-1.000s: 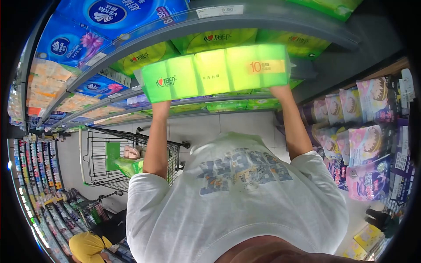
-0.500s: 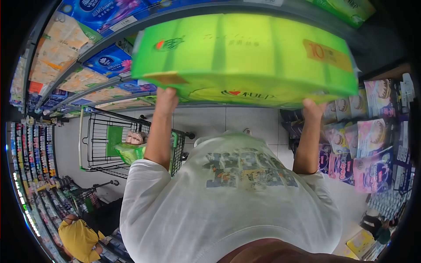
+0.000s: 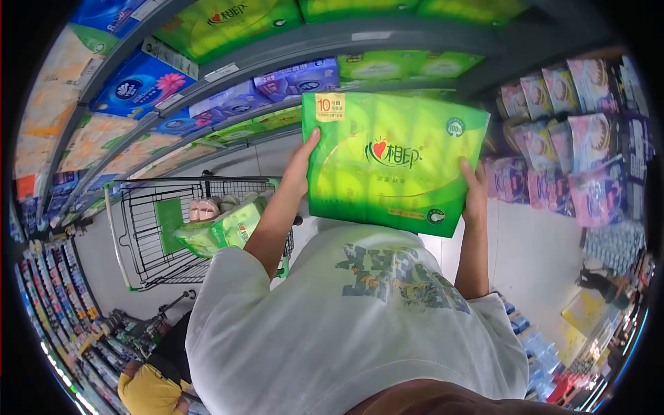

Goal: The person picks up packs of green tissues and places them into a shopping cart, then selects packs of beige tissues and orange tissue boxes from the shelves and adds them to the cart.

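Both my hands hold a big green multi-pack of tissues (image 3: 394, 180) in front of my chest, its broad printed face turned toward me. At its left edge my left hand (image 3: 301, 162) grips with the thumb on the front. My right hand (image 3: 475, 190) clasps the right edge, thumb also on the front, the other fingers hidden behind. To the left stands a wire shopping cart (image 3: 138, 235) with a green frame. Inside it lie another green tissue pack (image 3: 232, 228) and some pinkish items I cannot make out.
Shelves ahead hold green packs (image 3: 228, 28), blue packs (image 3: 142, 86) and purple packs (image 3: 297, 77). Pink and white packages (image 3: 588, 142) hang at the right. A person in a yellow top (image 3: 149, 391) is at lower left, near another cart. Another person (image 3: 605, 287) is farther off at right.
The tissue pack has come down from shelf height toward my chest and turned, so its broad face shows instead of its long sides. My view has shifted, revealing more shelf.
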Tool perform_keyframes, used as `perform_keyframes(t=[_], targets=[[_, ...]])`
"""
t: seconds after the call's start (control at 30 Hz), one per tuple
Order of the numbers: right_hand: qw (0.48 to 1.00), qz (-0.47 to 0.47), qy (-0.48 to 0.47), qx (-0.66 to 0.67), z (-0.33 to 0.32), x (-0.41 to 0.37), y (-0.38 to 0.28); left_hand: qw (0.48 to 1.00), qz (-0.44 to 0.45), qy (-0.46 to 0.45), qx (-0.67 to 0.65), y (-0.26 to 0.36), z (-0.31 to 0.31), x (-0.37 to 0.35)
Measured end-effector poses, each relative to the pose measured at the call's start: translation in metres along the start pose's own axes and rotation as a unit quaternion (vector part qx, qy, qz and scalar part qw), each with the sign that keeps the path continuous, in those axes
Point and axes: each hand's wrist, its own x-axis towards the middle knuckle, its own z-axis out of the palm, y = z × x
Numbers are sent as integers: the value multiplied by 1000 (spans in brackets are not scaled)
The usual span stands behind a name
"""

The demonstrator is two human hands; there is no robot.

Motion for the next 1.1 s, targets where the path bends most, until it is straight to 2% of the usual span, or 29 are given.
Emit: perform_keyframes(t=[0.17, 0.27, 0.4, 0.47, 0.6, 0.73, 0.9, 1.1], targets=[[998, -51, 13, -38, -18, -56, 9, 998, -62, -16, -7, -14, 0, -14], [996, -74, 15, -38, -27, -98, 10, 995, -73, -63, 5, -18, 5, -32], [991, -122, 55, -13, -41, -168, 28, 993, -43, -106, 23, -40, 18, -83], [992, -67, 109, 9, -56, -209, 47, 993, -67, -88, 47, -57, 18, -112], [987, -59, 142, 36, -77, -290, 98, 984, -130, -108, 50, -108, -13, -150], [981, 12, 181, 66, -87, -360, 144, 975, -180, -113, 63, -152, -56, -199], [978, 81, 176, 80, -80, -409, 166, 971, -194, -92, 106, -168, -92, -262], [968, 130, 148, 156, -70, -441, 193, 965, -153, -141, 160, -171, -125, -300]])
